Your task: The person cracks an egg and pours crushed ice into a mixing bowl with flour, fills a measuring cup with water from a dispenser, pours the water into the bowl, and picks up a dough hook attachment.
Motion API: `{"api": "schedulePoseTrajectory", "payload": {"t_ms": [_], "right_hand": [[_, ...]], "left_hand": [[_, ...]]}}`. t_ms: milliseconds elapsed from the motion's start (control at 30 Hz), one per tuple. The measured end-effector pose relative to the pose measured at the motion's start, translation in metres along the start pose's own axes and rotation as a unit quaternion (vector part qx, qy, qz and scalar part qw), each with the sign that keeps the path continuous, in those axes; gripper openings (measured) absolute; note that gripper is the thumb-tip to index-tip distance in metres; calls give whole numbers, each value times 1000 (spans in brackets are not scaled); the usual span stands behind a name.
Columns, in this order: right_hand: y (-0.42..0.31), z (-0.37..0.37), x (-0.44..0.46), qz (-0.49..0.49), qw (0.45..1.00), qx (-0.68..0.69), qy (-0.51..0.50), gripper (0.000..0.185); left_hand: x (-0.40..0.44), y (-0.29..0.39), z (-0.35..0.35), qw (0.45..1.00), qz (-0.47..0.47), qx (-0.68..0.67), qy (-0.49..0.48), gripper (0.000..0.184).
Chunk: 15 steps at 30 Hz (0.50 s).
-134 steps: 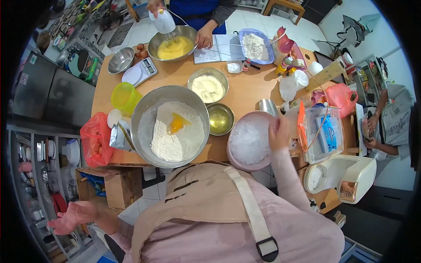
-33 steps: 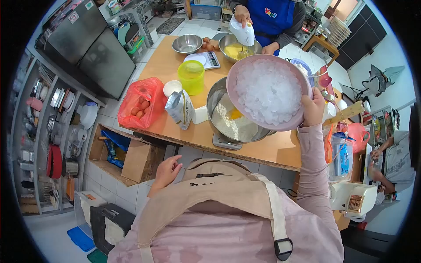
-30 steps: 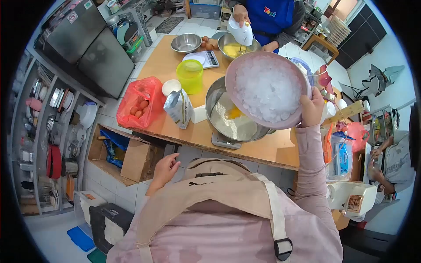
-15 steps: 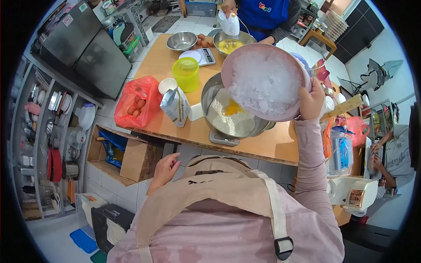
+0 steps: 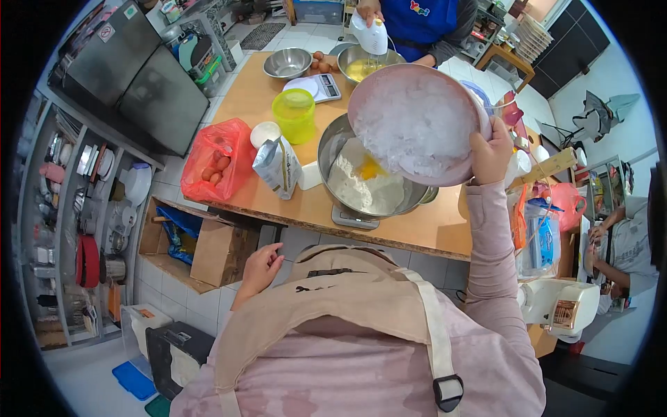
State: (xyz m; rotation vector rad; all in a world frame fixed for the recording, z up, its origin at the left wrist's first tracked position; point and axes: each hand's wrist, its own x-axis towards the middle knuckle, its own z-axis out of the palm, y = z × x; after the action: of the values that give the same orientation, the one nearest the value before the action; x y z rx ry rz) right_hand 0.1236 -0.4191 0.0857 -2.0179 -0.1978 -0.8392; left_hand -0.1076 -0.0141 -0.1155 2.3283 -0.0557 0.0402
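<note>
My right hand (image 5: 490,151) grips the rim of a pink bowl (image 5: 473,108) full of ice. That bowl hangs tilted to the left above a large steel bowl (image 5: 329,149), covering its right part. Flour (image 5: 351,182) and yellow egg (image 5: 370,167) show inside the steel bowl, which rests on a scale (image 5: 354,219). Nothing is in my left hand (image 5: 262,268); it hovers below the table edge with its fingers loosely curled and apart. A silver packet (image 5: 278,169) and a yellow-green container (image 5: 293,116) stand left of the steel bowl.
Across the table (image 5: 438,226) a person in a blue apron (image 5: 417,26) runs a white mixer (image 5: 370,36) in a bowl. Eggs lie in a red bag (image 5: 219,158) at the left. A cardboard box (image 5: 222,254) sits below. Another person (image 5: 625,243) is at the far right.
My right hand has lifted the pink bowl off the table and brought it left over the steel bowl. Lately it has tilted slightly more. My left hand has come in from the far left.
</note>
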Motion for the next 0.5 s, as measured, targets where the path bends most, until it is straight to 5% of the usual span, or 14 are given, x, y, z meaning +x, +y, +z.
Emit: {"api": "schedulePoseTrajectory", "payload": {"t_ms": [500], "right_hand": [[-13, -1, -8, -18, 1000, -16, -10, 15]], "left_hand": [[3, 2, 2, 1000, 0, 6, 3, 30]]}}
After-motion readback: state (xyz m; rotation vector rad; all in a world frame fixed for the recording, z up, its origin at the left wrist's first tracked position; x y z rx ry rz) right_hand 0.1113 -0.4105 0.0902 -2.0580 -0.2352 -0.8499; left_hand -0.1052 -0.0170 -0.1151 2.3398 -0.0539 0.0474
